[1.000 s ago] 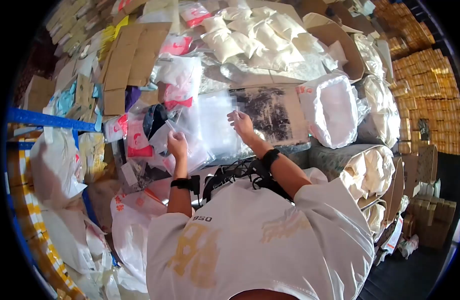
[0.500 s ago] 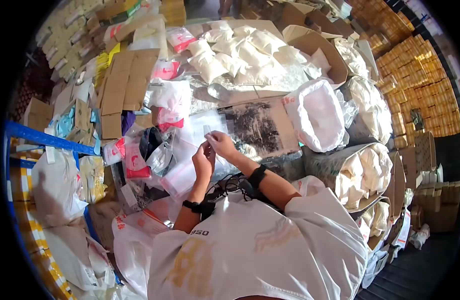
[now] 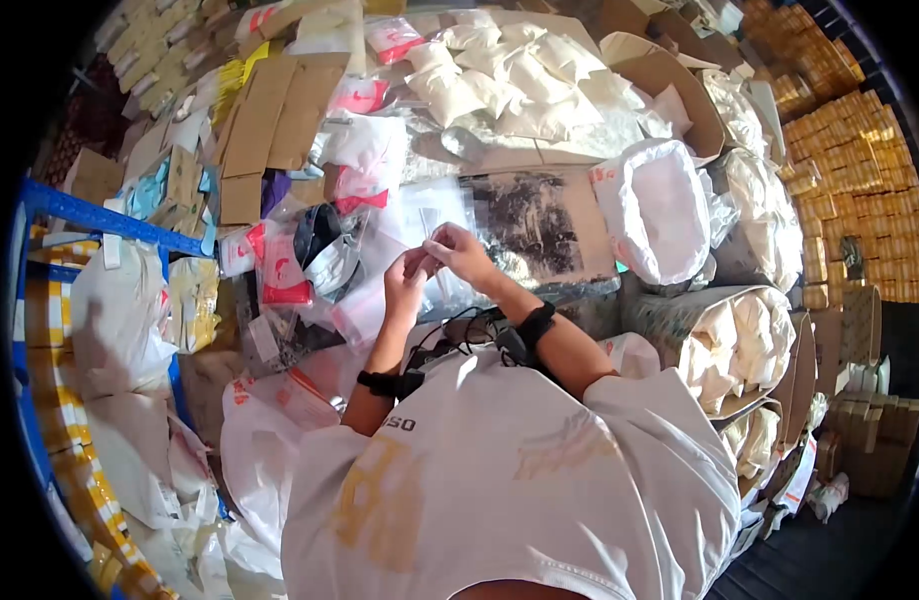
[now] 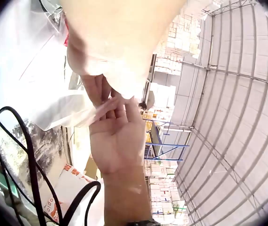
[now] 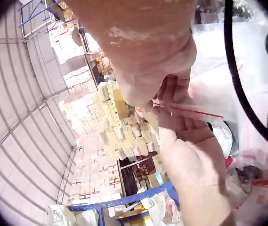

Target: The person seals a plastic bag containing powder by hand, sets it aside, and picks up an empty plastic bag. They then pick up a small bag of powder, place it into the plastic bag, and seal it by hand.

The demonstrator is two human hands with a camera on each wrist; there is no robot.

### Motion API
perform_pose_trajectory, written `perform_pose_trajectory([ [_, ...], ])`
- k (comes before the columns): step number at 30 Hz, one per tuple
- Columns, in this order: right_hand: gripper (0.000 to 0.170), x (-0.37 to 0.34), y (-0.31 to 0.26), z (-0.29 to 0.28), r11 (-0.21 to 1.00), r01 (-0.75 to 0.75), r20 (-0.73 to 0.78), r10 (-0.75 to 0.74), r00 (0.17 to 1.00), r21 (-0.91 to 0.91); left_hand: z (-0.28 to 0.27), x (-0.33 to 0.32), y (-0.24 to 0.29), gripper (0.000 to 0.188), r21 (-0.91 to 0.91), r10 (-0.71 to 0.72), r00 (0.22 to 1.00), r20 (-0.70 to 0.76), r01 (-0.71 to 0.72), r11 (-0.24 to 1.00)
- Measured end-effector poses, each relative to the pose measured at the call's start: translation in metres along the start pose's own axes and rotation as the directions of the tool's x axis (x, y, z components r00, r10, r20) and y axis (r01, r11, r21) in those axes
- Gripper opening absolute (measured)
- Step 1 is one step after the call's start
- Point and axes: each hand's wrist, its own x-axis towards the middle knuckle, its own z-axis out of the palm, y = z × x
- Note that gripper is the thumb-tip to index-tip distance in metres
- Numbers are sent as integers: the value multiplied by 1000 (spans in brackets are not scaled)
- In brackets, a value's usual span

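Note:
My left hand and right hand meet fingertip to fingertip over the work surface. Between them they pinch a clear plastic zip bag, whose red line shows along its top in the right wrist view. From the left wrist, the same bag hangs from the fingers as a thin, see-through sheet. Below and beyond the hands lies a pile of flat clear bags. Left of it are a pink-and-white packet and a dark round container.
A worn dark board lies right of the hands, beside a white-lined bin. Filled cream pouches are heaped at the back. A box of pouches stands near my right elbow. Black cables loop near the wrists.
The hands were apart a second ago, the left further left and the right over the clear bags. They have come together at the bag. The head view dipped and came back.

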Motion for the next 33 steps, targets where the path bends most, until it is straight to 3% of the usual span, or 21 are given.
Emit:
perform_pose_trajectory([
  [6,14,-8,-3,-5,994,11,38,-15,999,110,1,-4,2,32,-72,10,997,78,-5,997],
  [18,16,-12,-9,1,983,7,59,-18,998,182,2,-6,5,35,12,66,992,112,-68,998],
  [21,16,-11,-14,0,999,-43,88,46,995,-28,0,-6,5,35,145,59,992,108,-74,987],
  [24,18,-8,-11,3,998,-7,91,1,996,62,-4,-6,7,36,247,117,989,94,-137,959],
  [27,20,-3,-9,2,985,-68,96,54,994,155,-8,-9,11,40,86,114,982,152,-128,988],
  [33,20,-3,-15,8,976,-93,118,71,990,199,-18,-9,15,38,32,52,986,158,-58,998],
])
